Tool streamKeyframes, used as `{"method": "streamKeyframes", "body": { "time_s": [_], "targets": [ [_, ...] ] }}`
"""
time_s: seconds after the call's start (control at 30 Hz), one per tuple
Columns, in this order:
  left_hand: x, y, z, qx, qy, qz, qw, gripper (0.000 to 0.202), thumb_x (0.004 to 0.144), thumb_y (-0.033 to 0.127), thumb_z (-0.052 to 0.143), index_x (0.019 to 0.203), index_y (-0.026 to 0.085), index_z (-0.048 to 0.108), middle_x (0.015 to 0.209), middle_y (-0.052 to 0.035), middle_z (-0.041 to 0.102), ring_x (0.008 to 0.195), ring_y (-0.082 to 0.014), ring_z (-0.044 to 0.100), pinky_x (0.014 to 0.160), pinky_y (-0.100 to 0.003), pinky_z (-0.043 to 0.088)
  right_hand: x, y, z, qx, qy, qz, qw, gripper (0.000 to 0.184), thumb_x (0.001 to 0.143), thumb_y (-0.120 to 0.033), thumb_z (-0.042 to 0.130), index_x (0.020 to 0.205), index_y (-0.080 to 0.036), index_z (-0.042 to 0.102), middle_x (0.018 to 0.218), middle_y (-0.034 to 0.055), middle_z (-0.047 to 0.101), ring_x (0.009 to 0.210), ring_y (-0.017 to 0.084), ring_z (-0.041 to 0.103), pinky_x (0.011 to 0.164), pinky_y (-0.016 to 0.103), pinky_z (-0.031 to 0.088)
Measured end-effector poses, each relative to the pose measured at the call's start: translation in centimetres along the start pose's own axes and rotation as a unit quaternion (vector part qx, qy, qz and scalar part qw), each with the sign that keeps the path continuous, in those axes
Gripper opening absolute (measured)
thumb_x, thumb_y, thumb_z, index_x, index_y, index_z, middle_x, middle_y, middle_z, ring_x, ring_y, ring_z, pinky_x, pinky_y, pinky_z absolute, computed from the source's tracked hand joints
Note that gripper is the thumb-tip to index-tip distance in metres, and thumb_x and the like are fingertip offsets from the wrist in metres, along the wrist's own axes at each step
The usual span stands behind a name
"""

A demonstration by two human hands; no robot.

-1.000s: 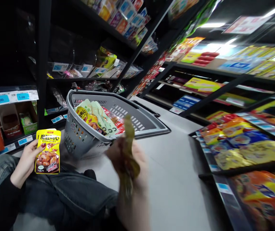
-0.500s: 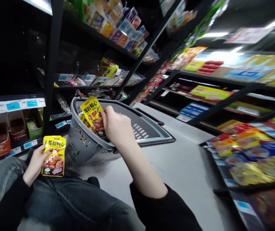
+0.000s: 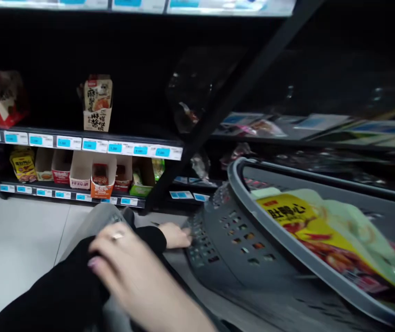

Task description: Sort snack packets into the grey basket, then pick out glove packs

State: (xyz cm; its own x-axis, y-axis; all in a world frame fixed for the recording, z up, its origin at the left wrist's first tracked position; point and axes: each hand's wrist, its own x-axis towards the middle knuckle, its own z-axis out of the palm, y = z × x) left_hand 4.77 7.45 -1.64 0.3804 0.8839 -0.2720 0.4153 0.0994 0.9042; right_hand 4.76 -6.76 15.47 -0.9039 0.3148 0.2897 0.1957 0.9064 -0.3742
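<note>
Pulled right hand, grip loosely spread, back from gray basket with yellow pouch inside; brought left hand near basket's left wall, grip impossible to tell.

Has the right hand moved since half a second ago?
Yes: the right hand has moved leftward in view, from right of the black shelf post to its left.
</note>
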Motion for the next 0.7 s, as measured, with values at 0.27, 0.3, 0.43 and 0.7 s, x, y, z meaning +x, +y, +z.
{"method": "streamKeyframes", "body": {
  "time_s": [0.27, 0.3, 0.43, 0.7],
  "targets": [
    [-2.0, -3.1, -2.7, 0.250, 0.148, 0.115, 0.950, 0.011, 0.083, 0.022, 0.054, 0.085, 0.015, 0.062, 0.095, -0.0040, 0.063, 0.082, -0.0171, 0.061, 0.069, -0.032, 0.050, 1.4, -3.5, 3.5, 0.107, -0.123, -0.101, 0.981, 0.007, 0.084, -0.016, 0.050, 0.083, -0.021, 0.055, 0.080, -0.0041, 0.059, 0.080, 0.010, 0.054, 0.080, 0.019, 0.036],
    [-2.2, -3.6, -2.9, 0.266, 0.163, 0.121, 0.942, 0.010, 0.083, 0.022, 0.055, 0.086, 0.016, 0.062, 0.096, -0.0034, 0.063, 0.087, -0.0189, 0.060, 0.071, -0.033, 0.050, 0.9, -3.2, 3.7, 0.085, -0.121, -0.089, 0.985, 0.007, 0.082, -0.016, 0.050, 0.078, -0.020, 0.053, 0.075, -0.0040, 0.058, 0.074, 0.010, 0.053, 0.076, 0.020, 0.037],
    [-2.0, -4.6, -2.6, 0.307, 0.177, 0.127, 0.926, 0.014, 0.082, 0.024, 0.056, 0.093, 0.016, 0.061, 0.102, -0.0046, 0.061, 0.092, -0.0208, 0.059, 0.076, -0.037, 0.048, -0.1, -2.1, 4.3, 0.020, -0.109, -0.067, 0.992, 0.017, 0.079, -0.018, 0.050, 0.063, -0.018, 0.044, 0.062, -0.0032, 0.053, 0.062, 0.011, 0.047, 0.066, 0.024, 0.035],
    [-0.3, -5.0, -1.6, 0.319, 0.111, 0.113, 0.934, 0.024, 0.082, 0.025, 0.056, 0.103, 0.014, 0.058, 0.109, -0.0098, 0.059, 0.095, -0.0227, 0.058, 0.076, -0.044, 0.048, -0.7, -1.9, 5.3, -0.006, -0.095, -0.083, 0.992, 0.015, 0.081, -0.027, 0.053, 0.070, -0.018, 0.049, 0.072, -0.0028, 0.056, 0.068, 0.012, 0.046, 0.068, 0.026, 0.033]
  ]
}}
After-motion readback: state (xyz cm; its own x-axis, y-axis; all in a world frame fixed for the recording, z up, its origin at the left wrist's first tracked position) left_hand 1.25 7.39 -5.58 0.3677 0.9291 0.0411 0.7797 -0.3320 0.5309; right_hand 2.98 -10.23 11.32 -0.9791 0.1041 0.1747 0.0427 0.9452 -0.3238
